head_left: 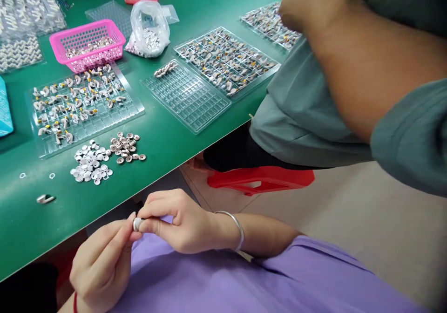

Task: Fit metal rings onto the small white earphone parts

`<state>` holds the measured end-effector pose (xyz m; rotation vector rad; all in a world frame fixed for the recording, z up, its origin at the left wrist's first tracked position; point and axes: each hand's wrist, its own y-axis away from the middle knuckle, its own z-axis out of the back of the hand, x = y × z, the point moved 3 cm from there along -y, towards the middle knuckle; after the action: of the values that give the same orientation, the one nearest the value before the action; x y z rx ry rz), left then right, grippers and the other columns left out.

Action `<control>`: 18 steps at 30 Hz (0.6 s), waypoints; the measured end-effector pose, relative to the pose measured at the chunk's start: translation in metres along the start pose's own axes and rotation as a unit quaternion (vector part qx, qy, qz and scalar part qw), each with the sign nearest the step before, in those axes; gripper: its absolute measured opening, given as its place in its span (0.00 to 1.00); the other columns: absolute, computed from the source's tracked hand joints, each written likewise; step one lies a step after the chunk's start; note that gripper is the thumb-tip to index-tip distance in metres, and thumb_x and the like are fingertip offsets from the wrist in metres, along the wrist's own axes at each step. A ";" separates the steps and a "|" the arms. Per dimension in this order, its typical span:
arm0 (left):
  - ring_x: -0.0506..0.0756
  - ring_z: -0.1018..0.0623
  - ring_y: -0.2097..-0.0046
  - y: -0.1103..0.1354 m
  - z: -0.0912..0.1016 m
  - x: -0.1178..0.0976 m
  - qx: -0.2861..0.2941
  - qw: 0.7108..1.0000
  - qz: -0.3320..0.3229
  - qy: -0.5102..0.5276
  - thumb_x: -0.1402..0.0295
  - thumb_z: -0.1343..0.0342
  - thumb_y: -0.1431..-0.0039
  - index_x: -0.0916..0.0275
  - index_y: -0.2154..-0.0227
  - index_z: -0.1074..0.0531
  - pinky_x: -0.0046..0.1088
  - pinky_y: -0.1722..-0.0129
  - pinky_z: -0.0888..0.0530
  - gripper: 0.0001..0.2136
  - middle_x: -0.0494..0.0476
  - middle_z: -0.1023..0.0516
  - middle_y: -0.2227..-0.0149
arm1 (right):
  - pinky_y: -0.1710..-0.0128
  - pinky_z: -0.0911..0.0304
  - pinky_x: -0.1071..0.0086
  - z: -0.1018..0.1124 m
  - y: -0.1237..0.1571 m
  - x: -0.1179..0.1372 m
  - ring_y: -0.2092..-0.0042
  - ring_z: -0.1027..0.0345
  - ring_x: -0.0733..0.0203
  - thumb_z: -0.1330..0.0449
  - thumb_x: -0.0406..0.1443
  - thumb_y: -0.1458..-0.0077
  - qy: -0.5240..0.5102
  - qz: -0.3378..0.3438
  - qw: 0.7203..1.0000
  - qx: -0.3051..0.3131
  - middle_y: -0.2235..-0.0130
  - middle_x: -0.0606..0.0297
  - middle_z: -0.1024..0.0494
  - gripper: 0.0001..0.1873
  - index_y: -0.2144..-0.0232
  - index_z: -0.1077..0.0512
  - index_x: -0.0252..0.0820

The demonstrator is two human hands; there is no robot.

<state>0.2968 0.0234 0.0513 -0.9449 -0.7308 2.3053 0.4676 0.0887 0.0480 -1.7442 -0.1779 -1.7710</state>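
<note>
**One head camera, looking down and tilted**

A single view comes from the wearer's head, aimed forward and down over the lap. It sits close to the two hands point(139, 238) at the bottom edge. The green bench point(174, 136) runs slantwise across the left and far part of the frame, so the camera is rolled. A co-worker's arm point(366, 61) crowds the right.

I see a dark green flat table top point(167, 136), a bright pink plastic mesh basket point(87, 45), a red plastic stool point(261, 179), and my lilac cloth garment point(244, 280) nearest.
</note>
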 end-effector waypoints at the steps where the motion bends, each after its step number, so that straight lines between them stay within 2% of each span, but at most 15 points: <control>1: 0.52 0.19 0.58 0.000 0.000 0.000 0.001 1.000 0.000 0.002 0.89 0.37 0.49 0.63 0.43 0.27 0.27 0.58 0.20 0.30 0.58 0.17 0.57 | 0.67 0.32 0.75 0.000 0.000 -0.001 0.69 0.30 0.66 0.38 0.30 0.39 -0.013 -0.008 1.000 0.002 0.72 0.60 0.21 0.08 0.69 0.21 0.32; 5: 0.53 0.19 0.58 -0.003 0.003 0.001 0.021 1.000 0.010 0.021 0.89 0.36 0.48 0.66 0.46 0.25 0.27 0.59 0.21 0.26 0.59 0.17 0.58 | 0.67 0.34 0.75 0.002 -0.002 -0.003 0.70 0.30 0.66 0.37 0.30 0.40 -0.043 -0.029 0.998 0.025 0.72 0.59 0.21 0.08 0.68 0.20 0.29; 10: 0.51 0.19 0.61 -0.023 0.011 0.001 0.111 0.991 0.021 0.075 0.84 0.42 0.40 0.67 0.53 0.24 0.25 0.62 0.21 0.14 0.55 0.18 0.65 | 0.68 0.35 0.75 0.005 -0.001 -0.007 0.70 0.31 0.68 0.36 0.32 0.41 -0.072 -0.067 0.991 0.086 0.71 0.60 0.21 0.07 0.67 0.19 0.30; 14: 0.50 0.19 0.66 -0.040 0.012 0.001 0.166 0.979 0.006 0.116 0.79 0.46 0.35 0.65 0.54 0.26 0.23 0.66 0.22 0.09 0.52 0.18 0.70 | 0.65 0.34 0.75 0.006 0.004 -0.008 0.68 0.30 0.67 0.36 0.32 0.42 -0.100 -0.116 0.980 0.123 0.69 0.61 0.20 0.07 0.68 0.20 0.32; 18: 0.48 0.20 0.70 -0.046 0.007 0.000 0.200 0.972 -0.004 0.126 0.76 0.49 0.32 0.64 0.57 0.28 0.20 0.69 0.23 0.06 0.50 0.20 0.73 | 0.65 0.35 0.75 0.006 0.007 -0.005 0.68 0.32 0.67 0.37 0.33 0.43 -0.120 -0.164 0.969 0.143 0.69 0.62 0.22 0.07 0.68 0.21 0.33</control>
<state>0.3042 0.0537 0.0857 -1.0109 -0.1532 2.1554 0.4761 0.0878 0.0413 -1.7821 -0.8261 -1.6456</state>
